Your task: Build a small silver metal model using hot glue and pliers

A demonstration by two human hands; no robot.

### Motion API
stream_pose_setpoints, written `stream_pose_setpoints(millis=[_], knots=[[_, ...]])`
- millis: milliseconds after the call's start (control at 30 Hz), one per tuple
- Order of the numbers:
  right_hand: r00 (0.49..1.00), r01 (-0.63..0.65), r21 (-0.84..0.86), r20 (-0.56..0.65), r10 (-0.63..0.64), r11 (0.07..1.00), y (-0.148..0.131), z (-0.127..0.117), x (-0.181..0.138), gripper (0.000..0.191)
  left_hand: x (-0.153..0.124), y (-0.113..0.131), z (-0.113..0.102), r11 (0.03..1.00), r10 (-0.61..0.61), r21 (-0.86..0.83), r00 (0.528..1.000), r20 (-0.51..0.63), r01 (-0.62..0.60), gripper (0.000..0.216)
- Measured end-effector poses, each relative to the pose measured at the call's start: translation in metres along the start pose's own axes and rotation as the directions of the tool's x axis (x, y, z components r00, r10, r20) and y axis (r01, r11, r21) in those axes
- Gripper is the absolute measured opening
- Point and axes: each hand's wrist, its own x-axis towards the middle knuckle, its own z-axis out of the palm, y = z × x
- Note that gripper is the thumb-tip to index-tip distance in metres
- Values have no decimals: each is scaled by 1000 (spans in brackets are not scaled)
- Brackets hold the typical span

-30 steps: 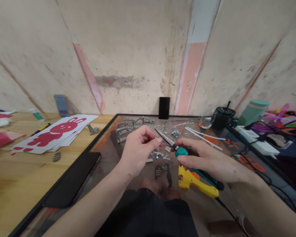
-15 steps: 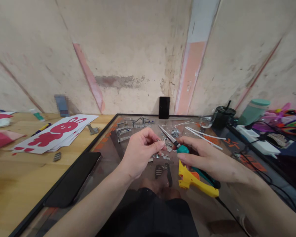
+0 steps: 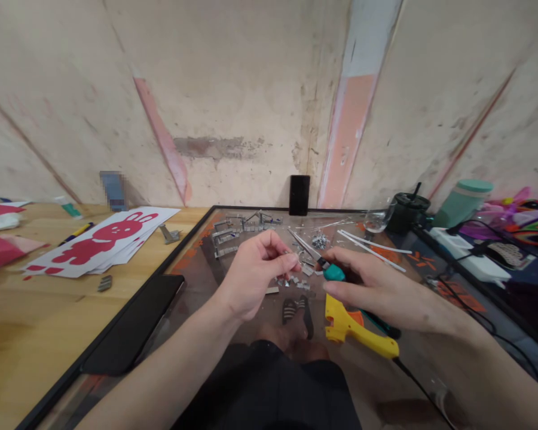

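My left hand (image 3: 257, 272) is over the middle of the glass tabletop, thumb and fingers pinched together. Whatever lies in that pinch is too small and hidden to name. On the right, my right hand (image 3: 363, 280) curls around the teal handles of long-nosed pliers (image 3: 334, 273), whose silver jaws point to the far left. Small silver-grey pieces (image 3: 301, 283) lie scattered beneath my fingers. Just below my right hand rests a yellow glue gun (image 3: 358, 334) with a black cord. Behind my left hand stands a low grey structure (image 3: 228, 239) of small pieces.
White glue sticks (image 3: 372, 251), a clear glass (image 3: 376, 221) and a dark cup (image 3: 407, 209) are at the right. A power strip (image 3: 470, 257) with cables lies beyond. A phone (image 3: 299, 195) leans against the wall. At left are a black slab (image 3: 132, 325) and rabbit-print papers (image 3: 112, 242).
The pliers have sunk slightly in my right hand, and their jaws sit a little lower. My left hand has barely moved and stays pinched.
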Motion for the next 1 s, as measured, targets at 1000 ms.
stream_pose_setpoints(millis=[1000], knots=[[983,-82,205,176,46,975,5,-5,-2,19,-6,-8,-2,780,333,565,943,-9,-270,10]])
